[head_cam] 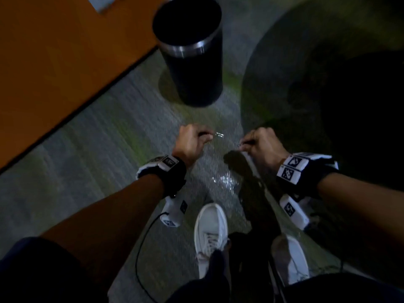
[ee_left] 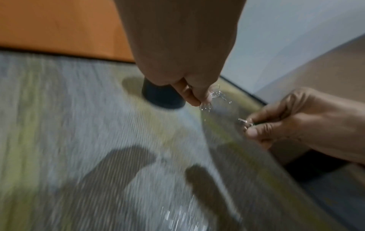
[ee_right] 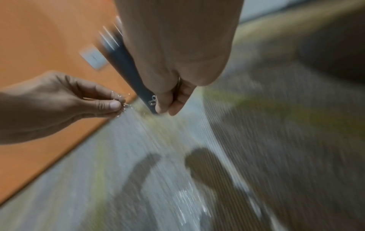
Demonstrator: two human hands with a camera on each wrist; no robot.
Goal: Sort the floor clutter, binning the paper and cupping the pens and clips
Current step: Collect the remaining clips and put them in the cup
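My left hand [head_cam: 207, 136] pinches a small bunch of silver paper clips [ee_left: 212, 95] above the grey carpet. Just to its right, my right hand [head_cam: 243, 145] pinches a few more clips [ee_left: 245, 122]. The right wrist view shows one clip [ee_right: 152, 101] against my right fingertips [ee_right: 161, 109]. The two hands are a short gap apart. More shiny clips [head_cam: 225, 180] lie blurred on the floor below and between the hands. The black round bin [head_cam: 190, 51] stands upright on the carpet beyond the hands. No cup, pen or paper shows in any view.
An orange wooden panel [head_cam: 54, 62] borders the carpet on the left. A large dark round shape [head_cam: 328, 84] fills the right. My white shoes [head_cam: 209, 232] stand close below the hands. A black cable [head_cam: 142, 248] hangs from the left wrist.
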